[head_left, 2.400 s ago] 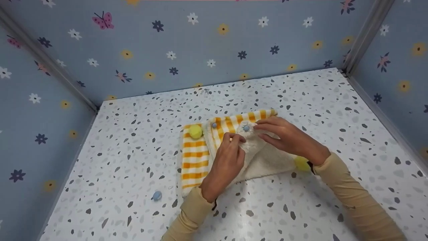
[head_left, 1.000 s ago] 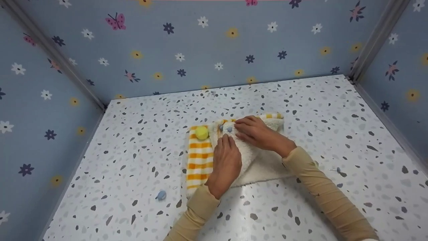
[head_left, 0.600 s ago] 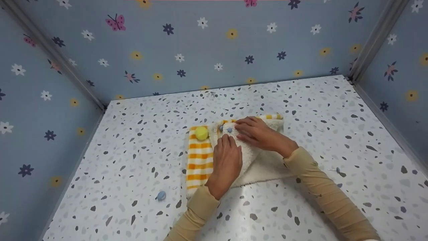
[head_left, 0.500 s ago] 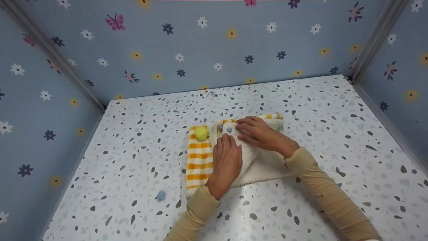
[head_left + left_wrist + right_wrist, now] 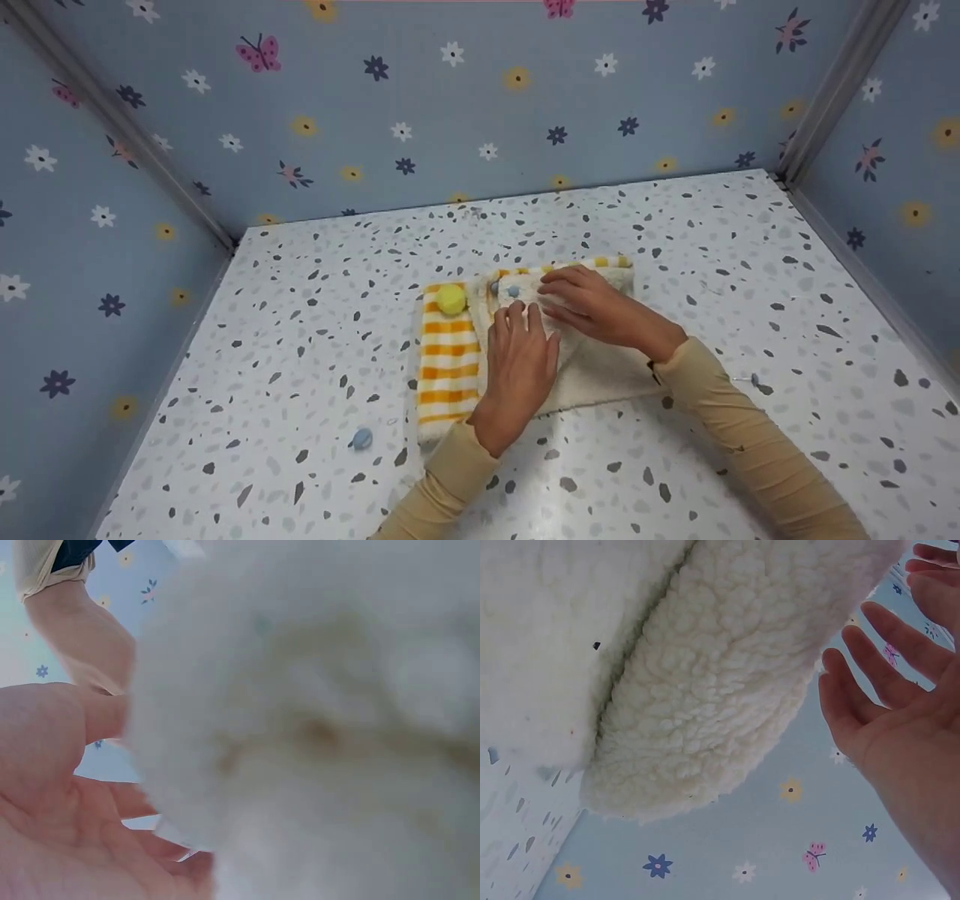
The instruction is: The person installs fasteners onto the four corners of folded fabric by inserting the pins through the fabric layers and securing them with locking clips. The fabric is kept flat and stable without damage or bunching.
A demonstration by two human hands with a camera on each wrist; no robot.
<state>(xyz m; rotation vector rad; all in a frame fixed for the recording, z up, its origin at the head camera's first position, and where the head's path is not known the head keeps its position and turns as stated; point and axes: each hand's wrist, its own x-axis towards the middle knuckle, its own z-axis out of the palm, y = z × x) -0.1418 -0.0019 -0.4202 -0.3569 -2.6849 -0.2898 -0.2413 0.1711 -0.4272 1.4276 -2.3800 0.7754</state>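
A folded cloth (image 5: pixel 448 360), orange-and-white checked with cream fleece (image 5: pixel 607 379) on its other side, lies on the table. My left hand (image 5: pixel 520 367) rests on the turned-over fleece flap, fingers loosely straight. Close by, my right hand (image 5: pixel 604 311) is over the same flap, its fingers relaxed and slightly bent. A small blue round button-like piece (image 5: pixel 514 290) sits on the flap just beyond my left fingertips. Beside it shows another blue piece (image 5: pixel 494 286), partly covered. In the right wrist view the hand (image 5: pixel 907 720) is beside the fleece, fingers apart from one another.
A yellow round piece (image 5: pixel 451 299) sits on the checked part's upper left. One blue round piece (image 5: pixel 361 439) lies on the speckled table (image 5: pixel 300 495) at left, and a small pin-like one (image 5: pixel 754 379) at right. Flowered panels (image 5: pixel 450 97) enclose the back and sides.
The fleece flap with its blue piece has moved left over the checked part. Both hands pinched at it earlier; now their fingers are loose, and both have just shifted slightly right.
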